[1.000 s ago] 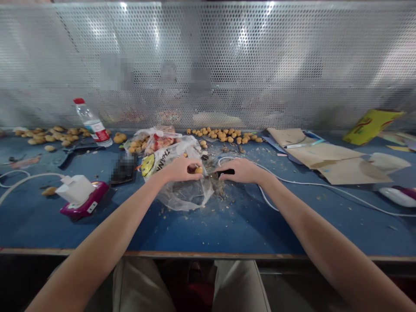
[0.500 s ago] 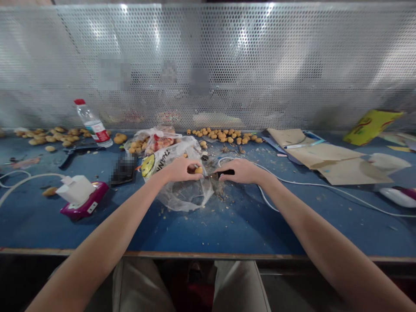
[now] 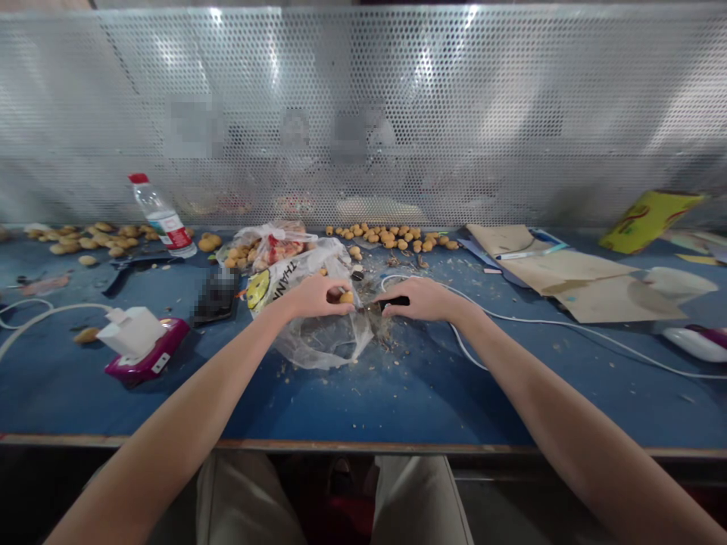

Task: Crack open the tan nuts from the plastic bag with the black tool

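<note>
Over a see-through plastic bag with printed letters and a yellow face, my left hand is closed on a small round tan nut-like piece. Its exact kind I cannot make out. Just to the right, my right hand is wrapped around a black-handled tool, its small tip pointing at the tan piece. A narrow gap seems to separate tip and piece. Brown shavings lie on the blue table under both hands. Behind my left hand is another bag with more tan pieces inside.
Loose tan pieces line the back by a perforated metal screen. To the left stand a water bottle and a purple power strip with a white plug. Brown paper and a white cable lie right.
Both hands stay in nearly the same place, with the same things in them. A pale blurred shape has appeared behind the metal screen, near its middle.
</note>
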`<move>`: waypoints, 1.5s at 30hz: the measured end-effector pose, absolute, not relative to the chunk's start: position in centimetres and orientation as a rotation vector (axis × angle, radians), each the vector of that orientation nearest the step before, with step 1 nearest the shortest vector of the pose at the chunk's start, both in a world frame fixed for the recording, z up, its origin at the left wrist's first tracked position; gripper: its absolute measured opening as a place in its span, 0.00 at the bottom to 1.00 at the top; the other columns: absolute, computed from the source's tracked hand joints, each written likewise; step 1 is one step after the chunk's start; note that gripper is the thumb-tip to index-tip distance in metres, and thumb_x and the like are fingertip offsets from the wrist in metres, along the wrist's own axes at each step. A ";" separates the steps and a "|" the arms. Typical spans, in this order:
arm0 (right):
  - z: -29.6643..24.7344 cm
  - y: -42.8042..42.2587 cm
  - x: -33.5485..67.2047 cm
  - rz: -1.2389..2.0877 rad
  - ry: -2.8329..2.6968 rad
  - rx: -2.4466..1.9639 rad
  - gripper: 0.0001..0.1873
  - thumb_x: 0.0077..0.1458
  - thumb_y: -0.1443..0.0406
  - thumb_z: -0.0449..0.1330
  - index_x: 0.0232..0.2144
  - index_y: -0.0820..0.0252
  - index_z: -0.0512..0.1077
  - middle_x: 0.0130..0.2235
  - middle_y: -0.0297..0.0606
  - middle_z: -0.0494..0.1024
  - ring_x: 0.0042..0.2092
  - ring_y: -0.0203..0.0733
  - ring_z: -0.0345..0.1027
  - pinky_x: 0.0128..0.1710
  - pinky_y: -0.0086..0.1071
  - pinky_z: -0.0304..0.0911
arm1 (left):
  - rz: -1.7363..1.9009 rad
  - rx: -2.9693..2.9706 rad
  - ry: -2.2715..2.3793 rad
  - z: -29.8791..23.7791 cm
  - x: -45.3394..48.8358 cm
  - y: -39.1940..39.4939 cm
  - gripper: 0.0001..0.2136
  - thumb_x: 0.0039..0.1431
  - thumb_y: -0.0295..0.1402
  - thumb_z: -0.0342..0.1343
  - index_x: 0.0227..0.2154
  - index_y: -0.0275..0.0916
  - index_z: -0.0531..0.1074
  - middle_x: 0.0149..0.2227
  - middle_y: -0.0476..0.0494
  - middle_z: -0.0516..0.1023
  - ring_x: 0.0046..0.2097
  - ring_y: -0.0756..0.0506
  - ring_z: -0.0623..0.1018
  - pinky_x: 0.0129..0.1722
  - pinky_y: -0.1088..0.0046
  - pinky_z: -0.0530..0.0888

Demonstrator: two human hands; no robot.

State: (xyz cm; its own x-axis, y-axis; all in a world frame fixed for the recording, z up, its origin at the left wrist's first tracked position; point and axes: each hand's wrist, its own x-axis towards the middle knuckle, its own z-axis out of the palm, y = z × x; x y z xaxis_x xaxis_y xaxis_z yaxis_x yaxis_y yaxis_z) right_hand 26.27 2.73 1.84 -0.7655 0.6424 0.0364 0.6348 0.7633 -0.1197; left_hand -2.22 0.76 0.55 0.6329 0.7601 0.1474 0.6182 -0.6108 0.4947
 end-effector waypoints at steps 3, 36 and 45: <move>1.9 2.7 26.3 0.162 -2.886 -1.064 0.22 0.61 0.46 0.54 0.52 0.42 0.75 0.46 0.35 0.81 0.45 0.48 0.74 0.40 0.36 0.63 | 0.486 2.451 1.101 0.5 -2.2 0.8 0.19 0.57 0.50 0.54 0.44 0.42 0.73 0.29 0.46 0.78 0.29 0.47 0.74 0.31 0.72 0.68; 1.7 2.7 26.5 0.177 -2.803 -1.075 0.22 0.61 0.47 0.54 0.51 0.43 0.75 0.49 0.34 0.80 0.49 0.49 0.73 0.45 0.40 0.64 | 0.499 2.418 1.101 0.7 -2.2 0.5 0.19 0.59 0.51 0.54 0.42 0.41 0.73 0.26 0.48 0.76 0.25 0.50 0.71 0.29 0.73 0.66; 1.9 2.8 27.0 0.195 -2.504 -1.137 0.22 0.58 0.46 0.57 0.38 0.55 0.77 0.31 0.36 0.79 0.33 0.43 0.70 0.34 0.35 0.59 | 0.511 2.431 1.130 0.7 -2.3 0.5 0.18 0.59 0.49 0.54 0.43 0.40 0.73 0.22 0.51 0.72 0.24 0.51 0.67 0.28 0.74 0.63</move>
